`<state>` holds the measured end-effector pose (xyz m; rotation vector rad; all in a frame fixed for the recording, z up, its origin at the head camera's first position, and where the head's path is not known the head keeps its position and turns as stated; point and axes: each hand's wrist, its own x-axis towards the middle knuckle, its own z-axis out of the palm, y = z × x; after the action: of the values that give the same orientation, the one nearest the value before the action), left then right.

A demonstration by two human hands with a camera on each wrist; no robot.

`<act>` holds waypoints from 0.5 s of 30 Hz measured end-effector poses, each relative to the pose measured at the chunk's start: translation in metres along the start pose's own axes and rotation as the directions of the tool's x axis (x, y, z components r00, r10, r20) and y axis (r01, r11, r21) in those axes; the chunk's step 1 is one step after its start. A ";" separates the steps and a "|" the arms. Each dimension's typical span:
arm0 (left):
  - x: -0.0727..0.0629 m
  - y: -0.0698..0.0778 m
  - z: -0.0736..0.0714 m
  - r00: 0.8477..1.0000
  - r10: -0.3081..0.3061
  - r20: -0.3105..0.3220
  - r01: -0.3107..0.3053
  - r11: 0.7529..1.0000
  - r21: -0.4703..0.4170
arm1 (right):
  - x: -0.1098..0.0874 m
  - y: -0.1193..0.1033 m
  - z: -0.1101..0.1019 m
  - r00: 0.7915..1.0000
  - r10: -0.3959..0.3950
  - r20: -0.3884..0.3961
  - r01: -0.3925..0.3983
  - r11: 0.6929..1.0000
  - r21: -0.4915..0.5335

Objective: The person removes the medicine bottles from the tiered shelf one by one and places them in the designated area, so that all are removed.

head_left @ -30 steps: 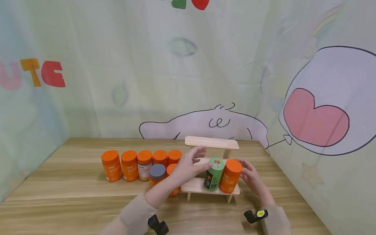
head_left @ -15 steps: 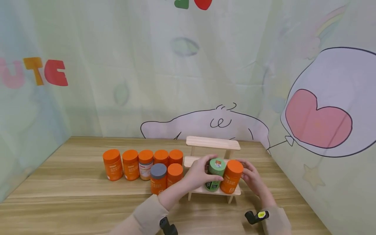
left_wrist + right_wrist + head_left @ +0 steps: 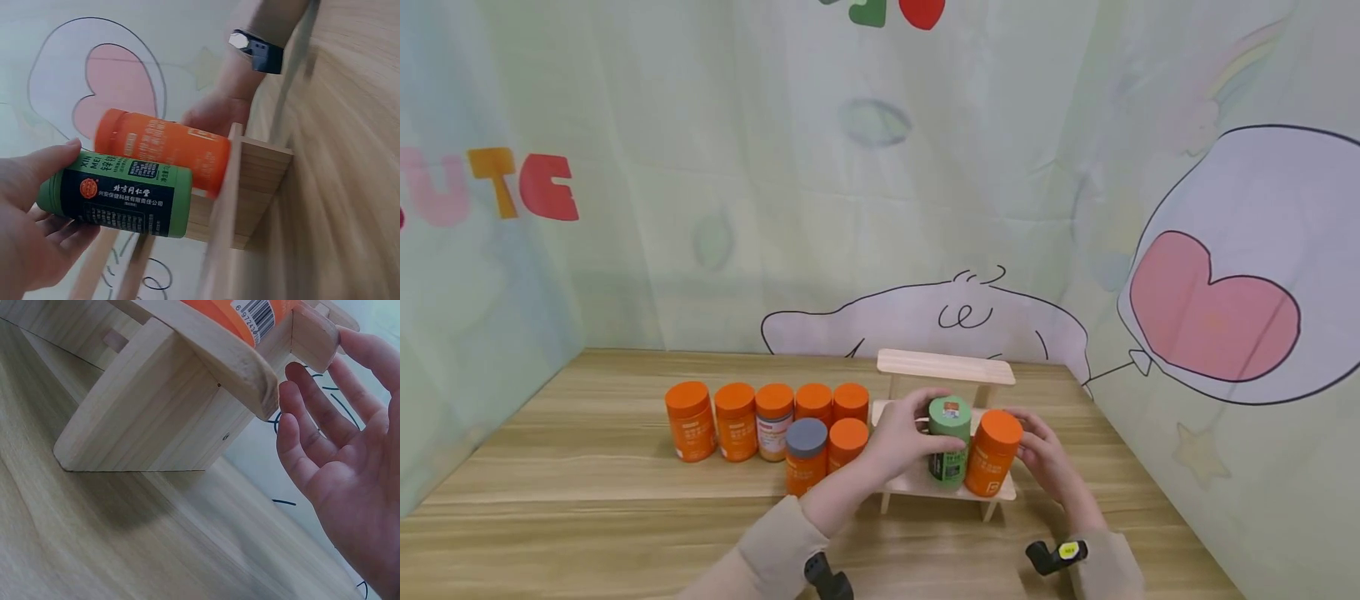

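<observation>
My left hand point(image 3: 898, 433) grips a green jar point(image 3: 950, 421) with a dark label, thumb in front and fingers behind. In the left wrist view the green jar point(image 3: 125, 194) is held tilted, its base apart from the shelf board. An orange jar point(image 3: 994, 454) stands just right of it on the lowest board of a small wooden tiered shelf point(image 3: 917, 487). My right hand point(image 3: 1042, 450) is at the shelf's right end. In the right wrist view, my right hand point(image 3: 356, 450) has loosely bent fingers, with fingertips right at the ends of the boards.
Left of the shelf, several orange-lidded jars point(image 3: 735, 425) stand in a row on the wooden table point(image 3: 587, 517). In front of them are a grey-lidded orange jar point(image 3: 806, 458) and another orange jar point(image 3: 847, 442). A printed curtain point(image 3: 737, 167) hangs behind the table.
My left hand has reached right, closed around the green jar and raised it slightly, shifting it a little left from the orange jar. My right hand has stayed at the shelf's end.
</observation>
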<state>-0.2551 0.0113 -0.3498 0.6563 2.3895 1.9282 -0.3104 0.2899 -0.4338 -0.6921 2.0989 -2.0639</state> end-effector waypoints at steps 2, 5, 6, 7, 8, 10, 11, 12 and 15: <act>-0.001 0.006 -0.006 1.000 0.013 -0.018 -0.013 1.000 -0.027 | 0.000 0.001 0.000 1.000 -0.014 0.003 0.014 1.000 0.008; -0.003 0.018 -0.017 0.998 0.042 -0.052 -0.045 0.998 -0.040 | 0.000 0.001 0.000 0.999 -0.034 0.010 0.034 0.999 0.021; -0.005 0.021 -0.022 0.996 0.054 -0.064 -0.057 0.998 -0.041 | 0.000 0.001 0.000 0.999 -0.036 0.014 0.036 0.999 0.023; -0.006 0.025 -0.026 0.994 0.068 -0.081 -0.071 0.997 -0.037 | 0.000 0.001 0.000 0.999 -0.040 0.015 0.040 0.999 0.026; -0.008 0.028 -0.031 0.992 0.079 -0.101 -0.082 0.996 -0.030 | 0.000 0.000 0.001 0.999 -0.040 0.018 0.039 0.999 0.028; -0.012 0.035 -0.042 0.986 0.096 -0.139 -0.101 0.994 -0.030 | 0.000 0.000 0.001 0.999 -0.036 0.019 0.036 0.999 0.031; -0.013 0.037 -0.047 0.982 0.106 -0.159 -0.113 0.993 -0.033 | 0.000 0.000 0.001 0.999 -0.035 0.017 0.034 0.999 0.035; -0.015 0.040 -0.052 0.977 0.118 -0.180 -0.126 0.991 -0.034 | 0.000 -0.001 0.002 0.999 -0.033 0.016 0.032 0.999 0.040; -0.020 0.045 -0.069 0.965 0.124 -0.231 -0.136 0.990 -0.038 | 0.001 -0.001 0.003 0.999 -0.039 0.016 0.038 0.998 0.053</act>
<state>-0.2407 -0.0522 -0.2960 0.6363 2.4685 2.2262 -0.3098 0.2870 -0.4329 -0.7459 2.0300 -2.1167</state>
